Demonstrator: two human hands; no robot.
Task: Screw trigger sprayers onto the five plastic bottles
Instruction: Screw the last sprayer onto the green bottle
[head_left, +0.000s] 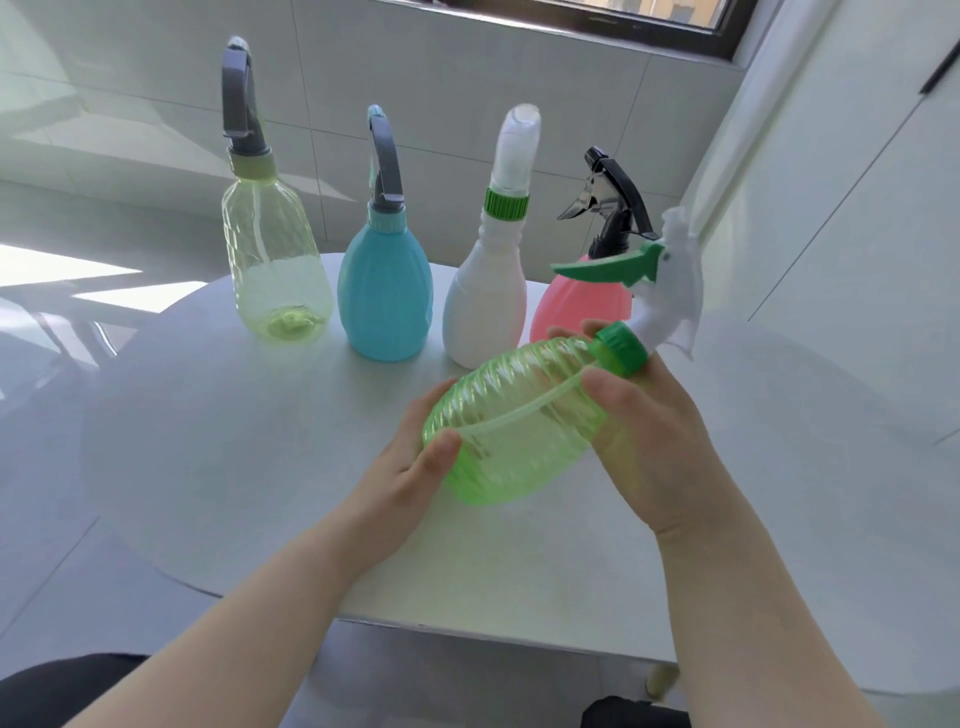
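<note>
Cross-threading is the risk: the green ribbed bottle is held tilted above the surface, left hand clamped on its base, right hand at the shoulder beside the green collar, so the white-and-green trigger sprayer could seat crooked (or slip). Five bottles, five sprayers: behind stand the yellow-green bottle, blue bottle, white bottle and pink bottle, each already topped.

We can read no text, label, brand or number on any bottle or sprayer here.
</note>
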